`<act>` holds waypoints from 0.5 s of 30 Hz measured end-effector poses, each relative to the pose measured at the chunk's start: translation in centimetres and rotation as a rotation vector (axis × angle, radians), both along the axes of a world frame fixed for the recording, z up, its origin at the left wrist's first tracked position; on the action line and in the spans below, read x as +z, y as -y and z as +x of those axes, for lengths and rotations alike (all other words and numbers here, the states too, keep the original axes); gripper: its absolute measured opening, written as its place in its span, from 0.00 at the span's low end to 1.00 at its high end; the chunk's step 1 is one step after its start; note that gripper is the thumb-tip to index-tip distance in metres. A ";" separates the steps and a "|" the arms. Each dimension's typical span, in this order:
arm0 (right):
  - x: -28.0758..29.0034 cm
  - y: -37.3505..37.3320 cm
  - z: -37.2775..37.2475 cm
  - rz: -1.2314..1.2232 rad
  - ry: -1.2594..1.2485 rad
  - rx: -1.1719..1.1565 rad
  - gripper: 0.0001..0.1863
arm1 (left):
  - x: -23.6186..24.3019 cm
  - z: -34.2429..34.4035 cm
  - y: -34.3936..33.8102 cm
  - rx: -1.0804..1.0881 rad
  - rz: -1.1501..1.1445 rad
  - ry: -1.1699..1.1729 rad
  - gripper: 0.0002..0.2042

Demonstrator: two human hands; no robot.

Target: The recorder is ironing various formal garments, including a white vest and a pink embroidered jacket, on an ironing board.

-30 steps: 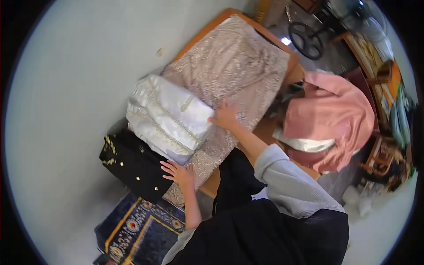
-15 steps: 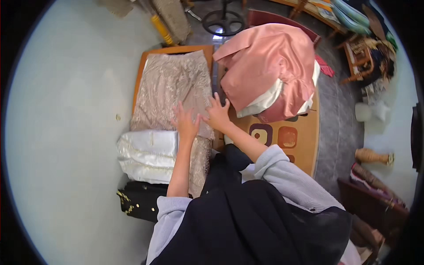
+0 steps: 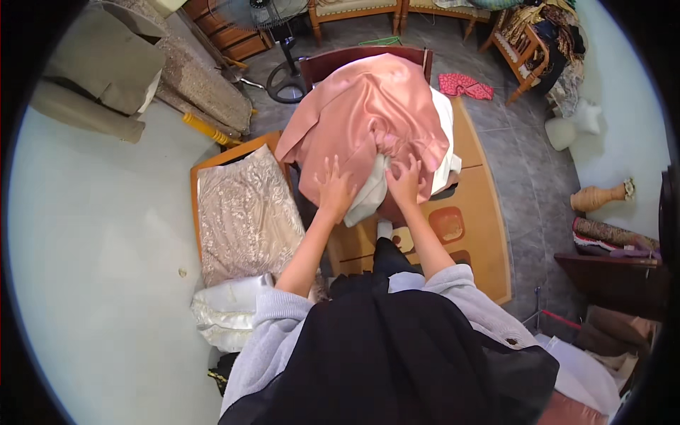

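A pink satin garment (image 3: 361,95) with white fabric (image 3: 443,120) at its right side lies heaped over a dark red chair (image 3: 314,67). My left hand (image 3: 334,190) rests on its lower left part, fingers spread. My right hand (image 3: 404,183) touches its lower middle with bent fingers apart, beside a pale lining (image 3: 367,198). To the left, a beige lace garment (image 3: 239,216) lies on an orange-edged board, with a folded white satin garment (image 3: 225,312) below it and a mostly hidden black one (image 3: 219,372) underneath.
A standing fan (image 3: 287,85), fabric rolls (image 3: 198,92) and a yellow post (image 3: 198,126) stand at the back. Wooden seats (image 3: 354,14), a chair piled with cloth (image 3: 549,42), a pink patterned cloth (image 3: 464,85), white cushions (image 3: 570,127) and a vase (image 3: 595,195) line the back and right.
The view has swung rightward. My hands have moved from the white and lace garments over to the pink satin heap, which now sits in front of me.
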State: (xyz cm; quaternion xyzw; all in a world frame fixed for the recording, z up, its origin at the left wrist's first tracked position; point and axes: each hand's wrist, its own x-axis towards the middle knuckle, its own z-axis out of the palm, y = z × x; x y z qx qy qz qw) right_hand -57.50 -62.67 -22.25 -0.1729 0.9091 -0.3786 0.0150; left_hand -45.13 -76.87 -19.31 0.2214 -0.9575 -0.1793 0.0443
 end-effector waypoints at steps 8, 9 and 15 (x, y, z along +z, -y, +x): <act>0.9 0.5 -15.8 0.011 -0.022 -0.105 0.25 | 3.7 -17.5 3.7 0.031 -0.034 -0.081 0.14; 1.1 0.7 -17.2 -0.003 -0.046 -0.104 0.25 | 4.0 -19.2 4.1 0.020 -0.049 -0.107 0.14; -0.2 1.9 -24.9 0.279 0.391 -0.170 0.48 | 4.0 -24.9 2.2 -0.005 0.017 -0.083 0.15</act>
